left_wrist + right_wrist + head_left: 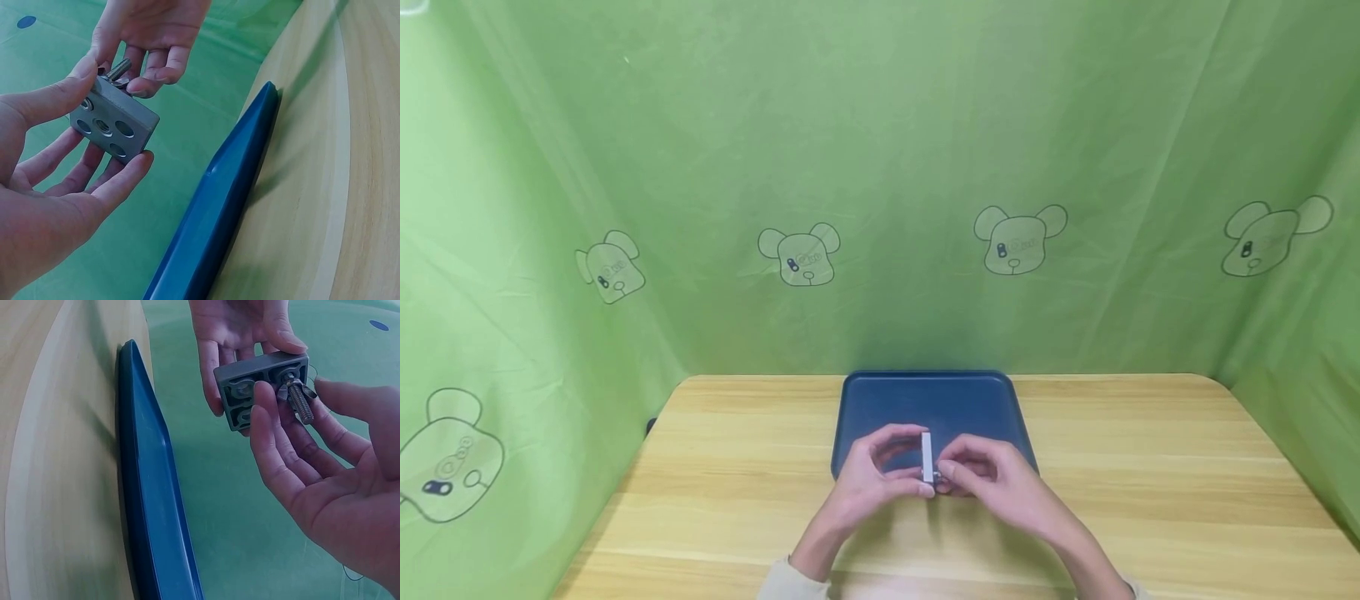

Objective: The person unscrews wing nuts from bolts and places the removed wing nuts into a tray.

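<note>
In the head view my left hand [867, 482] holds a small grey rectangular block [927, 457] on edge, above the front of the blue tray. Its thumb and fingertips grip opposite edges of the block. Several round holes show on one face of the block [128, 107] in the left wrist view. From the opposite, recessed face a threaded bolt [301, 407] sticks out, seen in the right wrist view. A metal wing nut [309, 392] sits around the bolt's shank. My right hand [1003, 482] pinches the wing nut with curled fingers, which partly cover it.
A blue tray [925, 400] with a raised rim lies on the wood-grain table [737, 467], near its far edge. Green fabric [895, 150] printed with bear heads hangs behind the table and along both sides.
</note>
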### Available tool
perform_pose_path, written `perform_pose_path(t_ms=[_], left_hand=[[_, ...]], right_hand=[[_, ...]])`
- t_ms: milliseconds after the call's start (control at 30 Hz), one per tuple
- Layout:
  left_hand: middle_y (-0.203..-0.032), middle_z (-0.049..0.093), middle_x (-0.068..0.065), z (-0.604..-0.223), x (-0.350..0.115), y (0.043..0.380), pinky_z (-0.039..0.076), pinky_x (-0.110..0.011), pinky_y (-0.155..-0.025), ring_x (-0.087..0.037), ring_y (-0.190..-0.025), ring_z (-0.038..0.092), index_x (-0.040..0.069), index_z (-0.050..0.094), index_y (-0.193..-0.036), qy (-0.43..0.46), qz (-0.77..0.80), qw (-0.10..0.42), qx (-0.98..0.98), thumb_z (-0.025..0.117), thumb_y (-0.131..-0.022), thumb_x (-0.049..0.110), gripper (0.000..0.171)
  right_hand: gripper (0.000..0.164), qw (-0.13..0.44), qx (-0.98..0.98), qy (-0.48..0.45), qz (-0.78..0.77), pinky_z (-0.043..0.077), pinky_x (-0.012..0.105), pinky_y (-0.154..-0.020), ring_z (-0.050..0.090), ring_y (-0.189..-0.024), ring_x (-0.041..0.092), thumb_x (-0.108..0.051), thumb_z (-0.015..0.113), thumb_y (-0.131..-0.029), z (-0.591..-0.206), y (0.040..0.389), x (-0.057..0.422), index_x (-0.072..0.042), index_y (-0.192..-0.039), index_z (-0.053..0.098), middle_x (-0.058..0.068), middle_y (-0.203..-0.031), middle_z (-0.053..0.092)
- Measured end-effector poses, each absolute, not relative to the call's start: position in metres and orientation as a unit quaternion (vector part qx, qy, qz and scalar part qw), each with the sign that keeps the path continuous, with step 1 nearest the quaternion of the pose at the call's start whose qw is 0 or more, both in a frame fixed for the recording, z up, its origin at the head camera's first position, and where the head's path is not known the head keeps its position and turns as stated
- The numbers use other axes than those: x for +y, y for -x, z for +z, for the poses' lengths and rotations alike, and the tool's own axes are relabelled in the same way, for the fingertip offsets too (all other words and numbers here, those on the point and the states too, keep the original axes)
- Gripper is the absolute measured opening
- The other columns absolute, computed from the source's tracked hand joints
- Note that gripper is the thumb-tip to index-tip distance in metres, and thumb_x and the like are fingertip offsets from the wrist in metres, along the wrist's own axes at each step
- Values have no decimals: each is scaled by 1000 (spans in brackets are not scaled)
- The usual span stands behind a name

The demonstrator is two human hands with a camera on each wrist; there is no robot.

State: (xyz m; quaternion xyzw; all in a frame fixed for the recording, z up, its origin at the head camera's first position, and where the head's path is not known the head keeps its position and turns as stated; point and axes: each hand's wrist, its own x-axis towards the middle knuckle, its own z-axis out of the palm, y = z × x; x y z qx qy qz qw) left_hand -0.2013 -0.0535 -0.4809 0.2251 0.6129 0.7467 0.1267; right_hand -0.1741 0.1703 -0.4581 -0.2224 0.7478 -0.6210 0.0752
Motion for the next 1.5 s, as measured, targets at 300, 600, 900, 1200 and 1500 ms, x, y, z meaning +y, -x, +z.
perform_pose_path(t_ms=[300, 600, 900, 1200, 1500], left_hand=[[-139, 60, -15, -482, -52, 200, 57, -44, -104, -38, -131, 56, -1, 62, -133, -223, 747, 128, 613, 83, -71, -15, 67], [-138, 60, -15, -483, -51, 201, 57, -44, -103, -37, -130, 56, -1, 62, -132, -222, 746, 128, 615, 83, -71, -15, 66], [-139, 60, -15, -482, -51, 200, 57, -45, -104, -36, -130, 56, -2, 62, -133, -223, 747, 127, 614, 83, -70, -16, 67], [-139, 60, -15, -482, -51, 199, 56, -45, -105, -36, -131, 55, -3, 61, -134, -225, 748, 130, 611, 83, -70, -16, 68], [-139, 60, -15, -482, -50, 200, 56, -45, -105, -37, -131, 55, -2, 62, -133, -224, 748, 131, 610, 83, -70, -16, 68]], right_hand=[[23, 80, 745, 227, -622, 67, 42, -81, 74, -90, 36, -15, 57, -106, -460, 176, 173, 7, -109, 65, 18, -101, 72], [20, 85, 749, 223, -618, 65, 46, -83, 75, -90, 29, -16, 60, -104, -460, 177, 173, 2, -109, 67, 18, -103, 72], [22, 102, 738, 227, -627, 65, 43, -85, 74, -94, 33, -16, 63, -103, -459, 176, 175, 4, -110, 67, 19, -104, 71], [20, 93, 749, 230, -615, 65, 37, -86, 75, -94, 27, -13, 71, -98, -458, 173, 177, 2, -110, 69, 16, -102, 74], [21, 89, 755, 218, -612, 65, 31, -82, 75, -93, 28, -14, 76, -93, -457, 172, 176, -2, -110, 69, 16, -104, 73]])
